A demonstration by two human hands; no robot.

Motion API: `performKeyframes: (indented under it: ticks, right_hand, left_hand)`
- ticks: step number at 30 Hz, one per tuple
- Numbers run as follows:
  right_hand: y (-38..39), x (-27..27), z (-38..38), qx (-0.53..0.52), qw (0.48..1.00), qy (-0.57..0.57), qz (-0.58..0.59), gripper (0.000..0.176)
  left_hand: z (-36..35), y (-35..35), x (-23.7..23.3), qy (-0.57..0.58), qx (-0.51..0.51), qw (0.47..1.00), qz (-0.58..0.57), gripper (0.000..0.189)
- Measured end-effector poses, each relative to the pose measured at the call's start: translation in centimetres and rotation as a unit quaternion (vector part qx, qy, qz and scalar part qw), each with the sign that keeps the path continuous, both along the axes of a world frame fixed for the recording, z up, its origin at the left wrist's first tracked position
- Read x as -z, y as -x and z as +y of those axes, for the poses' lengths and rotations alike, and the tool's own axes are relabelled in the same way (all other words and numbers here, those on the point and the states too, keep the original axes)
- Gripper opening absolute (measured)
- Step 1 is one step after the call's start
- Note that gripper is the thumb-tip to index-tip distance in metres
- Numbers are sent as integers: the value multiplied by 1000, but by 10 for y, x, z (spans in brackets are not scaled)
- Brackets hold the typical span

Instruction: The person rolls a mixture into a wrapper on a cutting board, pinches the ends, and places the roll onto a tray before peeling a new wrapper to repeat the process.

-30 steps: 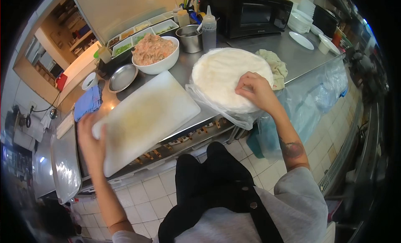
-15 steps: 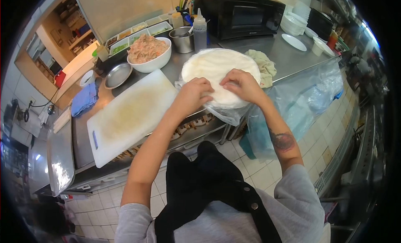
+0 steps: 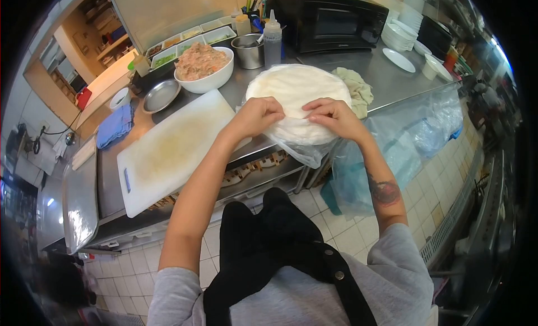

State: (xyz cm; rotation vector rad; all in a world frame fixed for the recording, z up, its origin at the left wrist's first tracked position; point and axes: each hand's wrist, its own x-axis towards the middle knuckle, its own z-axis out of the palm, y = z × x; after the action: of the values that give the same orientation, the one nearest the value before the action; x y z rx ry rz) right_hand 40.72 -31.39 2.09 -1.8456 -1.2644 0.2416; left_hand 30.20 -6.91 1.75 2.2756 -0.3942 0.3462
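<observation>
A stack of thin, round white dough sheets (image 3: 300,82) lies at the counter's front edge, partly in a clear plastic bag (image 3: 308,156). My left hand (image 3: 259,116) is over the stack's near left side, its thumb and fingers pinched on the top dough sheet. Across from it, my right hand (image 3: 337,118) pinches the same sheet with thumb and forefinger. Between both hands the sheet's near edge is slightly raised and folded. Left of the stack lies a white cutting board (image 3: 174,152) with a yellowish stain.
Behind the board stands a white bowl (image 3: 216,74) heaped with minced filling (image 3: 200,61). Beside it are a metal pot (image 3: 248,52), a squeeze bottle (image 3: 273,43) and a black toaster oven (image 3: 336,23). A green cloth (image 3: 356,90) touches the stack's right side. Blue cloths (image 3: 115,127) lie left.
My hands have shifted slightly along the sheet's near edge, with the right one turned flatter and a little farther right. The camera view has moved slightly.
</observation>
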Motion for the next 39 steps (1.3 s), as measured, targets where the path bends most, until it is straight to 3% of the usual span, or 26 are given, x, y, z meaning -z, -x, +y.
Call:
performKeyframes:
  ticks: [6, 12, 15, 17, 18, 20, 23, 35, 39]
  right_hand:
    - [2, -6, 3, -3, 1000, -4, -29, 17]
    - [1, -6, 14, 76, 997, -11, 4, 19]
    - [-2, -14, 15, 117, 992, 38, 5, 17]
    - [-3, -17, 13, 90, 994, 35, 40, 13]
    - [-3, -17, 13, 90, 995, 35, 40, 13]
    - [-2, -18, 12, 72, 995, 24, 68, 11]
    - [-3, -17, 10, 63, 994, 24, 81, 9]
    - [16, -24, 17, -19, 999, 24, 18, 15]
    - [24, -33, 35, 19, 998, 55, -18, 15]
  left_hand:
    - [3, -12, 6, 22, -12, 999, 34, 15]
    - [2, -16, -12, 6, -55, 991, 122, 15]
    - [-8, -10, -16, 7, -88, 988, 129, 15]
    - [-24, 4, -8, 41, -107, 993, -41, 12]
    - [-30, 10, -3, 41, -108, 992, -41, 12]
    - [-41, 22, 9, -47, -218, 940, -260, 13]
    - [-59, 41, 21, -82, -278, 904, -314, 17]
    - [-64, 30, 38, -178, -279, 885, -328, 11]
    - [-64, 30, 39, -180, -279, 880, -340, 10]
